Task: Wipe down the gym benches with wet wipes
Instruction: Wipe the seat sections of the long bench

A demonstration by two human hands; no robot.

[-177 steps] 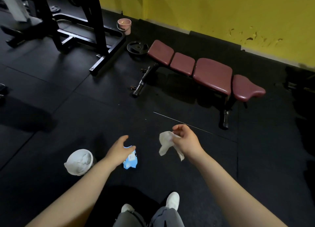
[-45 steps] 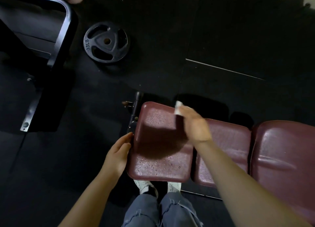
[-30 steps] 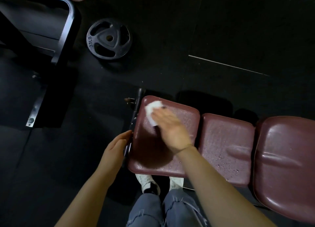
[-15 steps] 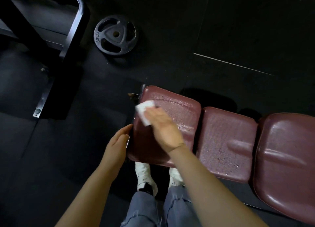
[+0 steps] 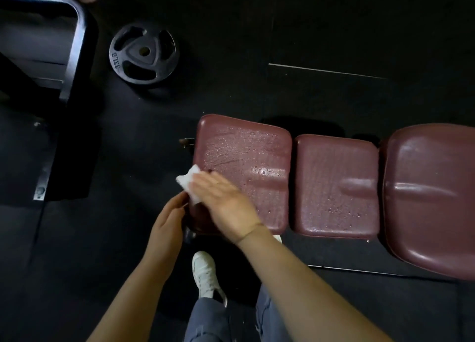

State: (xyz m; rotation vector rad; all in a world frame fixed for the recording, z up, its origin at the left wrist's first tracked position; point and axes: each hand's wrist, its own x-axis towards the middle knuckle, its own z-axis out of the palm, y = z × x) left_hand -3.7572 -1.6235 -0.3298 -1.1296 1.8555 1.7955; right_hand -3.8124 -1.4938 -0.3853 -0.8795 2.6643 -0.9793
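Observation:
A maroon padded gym bench [image 5: 336, 184] lies across the right half of the view, in several cushions beaded with wet droplets. My right hand [image 5: 223, 202] lies flat with straight fingers on the leftmost cushion [image 5: 246, 156], pressing a white wet wipe [image 5: 189, 183] against its near left edge. The wipe sticks out past my fingertips over the cushion's side. My left hand [image 5: 167, 220] rests with relaxed fingers against the cushion's left end, just below the wipe.
A black 33 LB weight plate [image 5: 143, 55] lies on the dark rubber floor beyond the bench. A black steel machine frame [image 5: 74, 51] stands at the upper left. My white shoes [image 5: 205, 272] and grey trousers are below the bench's near edge.
My right hand has slid the wipe down the cushion's left side towards me, from the far left corner to the near left edge. My left hand stays at the cushion's end.

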